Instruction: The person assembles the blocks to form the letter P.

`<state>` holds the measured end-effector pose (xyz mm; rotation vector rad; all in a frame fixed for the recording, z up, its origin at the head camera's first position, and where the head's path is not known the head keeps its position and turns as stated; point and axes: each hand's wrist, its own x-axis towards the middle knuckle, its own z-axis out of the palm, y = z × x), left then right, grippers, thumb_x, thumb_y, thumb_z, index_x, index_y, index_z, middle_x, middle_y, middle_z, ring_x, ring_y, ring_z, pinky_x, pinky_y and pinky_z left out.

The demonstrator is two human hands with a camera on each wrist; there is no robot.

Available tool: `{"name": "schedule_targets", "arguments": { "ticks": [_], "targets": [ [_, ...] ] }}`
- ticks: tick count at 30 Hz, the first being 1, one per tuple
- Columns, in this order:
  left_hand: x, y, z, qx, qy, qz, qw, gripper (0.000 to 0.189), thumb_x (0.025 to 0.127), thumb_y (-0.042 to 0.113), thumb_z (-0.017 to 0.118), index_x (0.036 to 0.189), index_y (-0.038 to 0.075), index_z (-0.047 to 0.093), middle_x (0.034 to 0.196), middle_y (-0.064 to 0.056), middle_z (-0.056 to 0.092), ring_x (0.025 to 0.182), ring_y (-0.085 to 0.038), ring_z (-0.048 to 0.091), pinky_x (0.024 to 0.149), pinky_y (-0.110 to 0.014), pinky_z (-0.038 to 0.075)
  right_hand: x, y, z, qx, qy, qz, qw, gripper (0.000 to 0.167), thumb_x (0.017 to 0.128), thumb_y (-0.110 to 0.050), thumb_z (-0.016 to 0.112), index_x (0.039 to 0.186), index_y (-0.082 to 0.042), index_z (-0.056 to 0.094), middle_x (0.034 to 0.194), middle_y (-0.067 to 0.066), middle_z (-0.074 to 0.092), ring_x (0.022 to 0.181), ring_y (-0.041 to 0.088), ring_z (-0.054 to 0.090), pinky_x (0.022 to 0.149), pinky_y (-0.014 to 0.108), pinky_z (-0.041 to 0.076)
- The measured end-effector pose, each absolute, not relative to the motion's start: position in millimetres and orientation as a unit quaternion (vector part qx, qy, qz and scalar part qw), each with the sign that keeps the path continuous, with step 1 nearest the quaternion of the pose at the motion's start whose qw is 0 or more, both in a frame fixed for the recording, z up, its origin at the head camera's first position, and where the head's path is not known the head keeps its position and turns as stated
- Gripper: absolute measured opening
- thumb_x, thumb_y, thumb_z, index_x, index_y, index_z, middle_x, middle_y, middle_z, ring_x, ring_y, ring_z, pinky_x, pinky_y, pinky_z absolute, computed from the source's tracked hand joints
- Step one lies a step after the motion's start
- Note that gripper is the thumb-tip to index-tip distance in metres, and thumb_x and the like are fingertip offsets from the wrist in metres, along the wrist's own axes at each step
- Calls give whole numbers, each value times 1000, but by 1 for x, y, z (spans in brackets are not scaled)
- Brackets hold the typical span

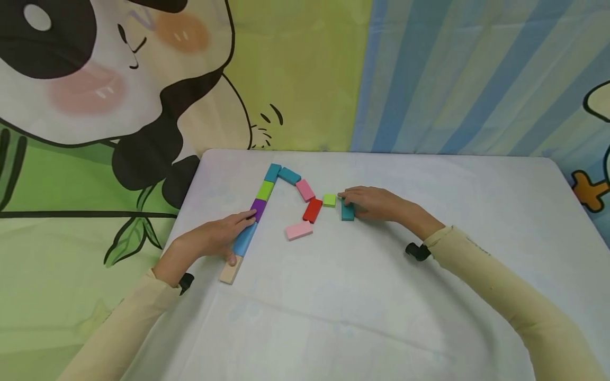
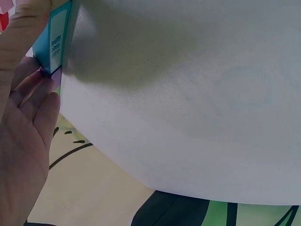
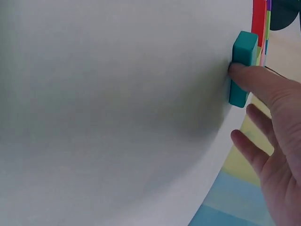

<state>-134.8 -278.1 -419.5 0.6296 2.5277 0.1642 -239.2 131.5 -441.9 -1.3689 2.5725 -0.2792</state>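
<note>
In the head view, a slanted row of blocks lies on the left: a wooden block (image 1: 230, 271), a light-blue block (image 1: 244, 241), a purple block (image 1: 260, 207), a lime block (image 1: 265, 189) and a teal-blue block (image 1: 273, 172). Alongside it, my left hand (image 1: 209, 238) spans the light-blue block with extended fingers touching the purple one and the thumb at the wooden end. My right hand (image 1: 378, 203) pinches a teal block (image 1: 348, 212), whose side also shows under the thumb in the right wrist view. A small lime block (image 1: 329, 200) sits just left of it.
From the row's far end curve a blue block (image 1: 289, 175), a pink block (image 1: 305, 190) and a red block (image 1: 312, 210). A light-pink block (image 1: 298, 230) lies nearer. The white-covered table (image 1: 357, 317) ends at a backdrop (image 1: 295, 79) with a cartoon panda.
</note>
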Motion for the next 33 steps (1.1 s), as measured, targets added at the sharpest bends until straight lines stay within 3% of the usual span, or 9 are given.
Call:
{"name": "schedule_targets", "arguments": {
  "ticks": [4,9,14,21,26,33],
  "targets": [
    [-135,-278,-421,231,935,61,264,113,67,38,84,155,5,20,164,-13,13,149,-38,20,113,-52,36,-241,135,-442,-498,856,-87,103,36,88,-11,70,123,-13,59,144,7,54,135,29,49,104,46,48],
    [-135,-277,-420,232,934,57,264,112,68,38,84,154,5,20,164,-13,12,149,-38,20,113,-51,37,-239,136,-442,-546,830,-88,76,39,87,-7,70,125,-10,63,129,10,63,122,29,58,100,45,51],
    [-136,-276,-417,223,935,57,269,112,68,37,84,155,5,20,164,-12,11,149,-37,19,113,-51,36,-235,129,-436,-525,840,-115,75,37,87,-13,72,123,-12,65,120,9,64,113,24,59,95,40,55],
    [-135,-277,-418,220,935,58,273,113,68,38,83,155,6,19,164,-12,11,149,-38,19,113,-52,36,-194,64,-422,-506,837,-207,42,39,84,-25,76,119,-12,66,108,3,66,99,15,59,85,29,57],
    [-135,-278,-418,223,935,55,271,113,69,39,83,155,7,17,164,-13,11,150,-37,19,114,-53,34,-170,10,-428,-508,833,-209,70,41,86,-30,74,121,-11,65,103,3,66,89,12,59,77,20,54],
    [-137,-278,-417,240,932,52,266,113,70,40,82,155,5,17,164,-14,12,149,-37,21,115,-52,34,-165,-27,-442,-495,845,-183,90,43,89,-33,70,124,-11,63,108,3,66,95,13,60,85,22,53]
  ]
}}
